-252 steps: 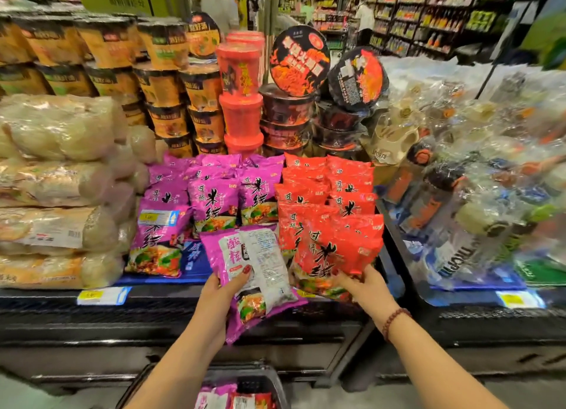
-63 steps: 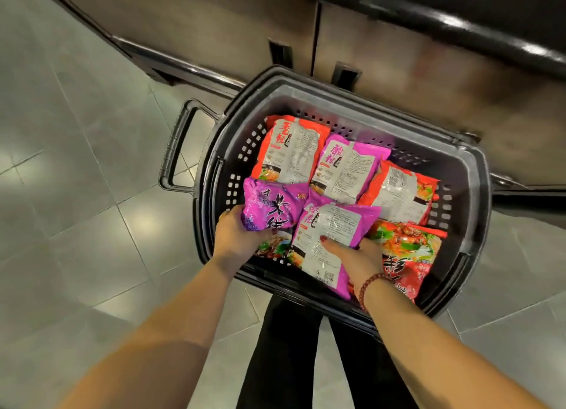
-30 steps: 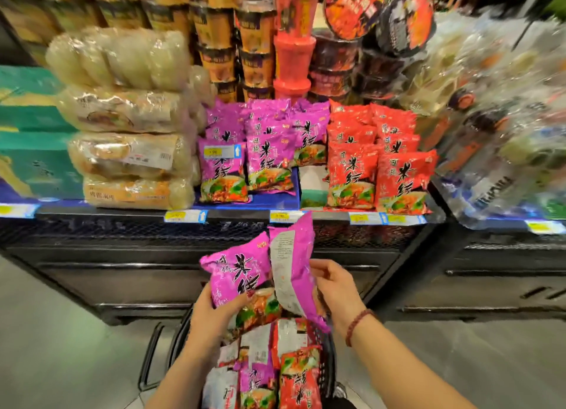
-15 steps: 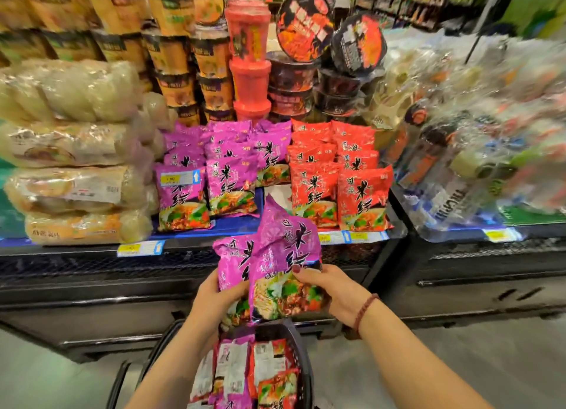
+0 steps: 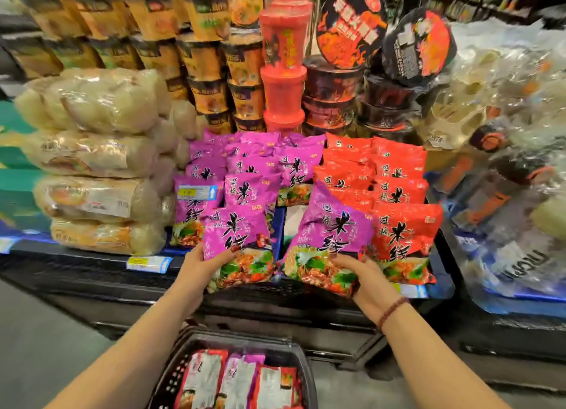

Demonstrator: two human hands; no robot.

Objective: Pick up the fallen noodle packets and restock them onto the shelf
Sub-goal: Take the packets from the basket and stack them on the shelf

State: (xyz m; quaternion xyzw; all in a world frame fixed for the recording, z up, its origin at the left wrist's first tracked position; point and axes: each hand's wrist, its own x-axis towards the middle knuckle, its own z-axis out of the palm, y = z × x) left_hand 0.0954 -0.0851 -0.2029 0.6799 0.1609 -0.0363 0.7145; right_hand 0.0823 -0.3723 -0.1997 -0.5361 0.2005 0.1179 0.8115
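noodle aisle: you hold 2 purple packets at the front edge of the shelf (image 5: 76, 257). the left packet (image 5: 237, 240) stands low before the purple row (image 5: 245, 176); let go too soon and it may slip off the lip into the basket (image 5: 239, 339) below, where 3 packets show. the right packet (image 5: 332, 237) tilts left and overlaps the red row (image 5: 401, 200), so it could land among the wrong colour. your left hand (image 5: 197, 263) grips its packet's lower edge, thumb on the face; your right hand (image 5: 366, 278) pinches the other's bottom edge. both arms reach forward, hands well apart.
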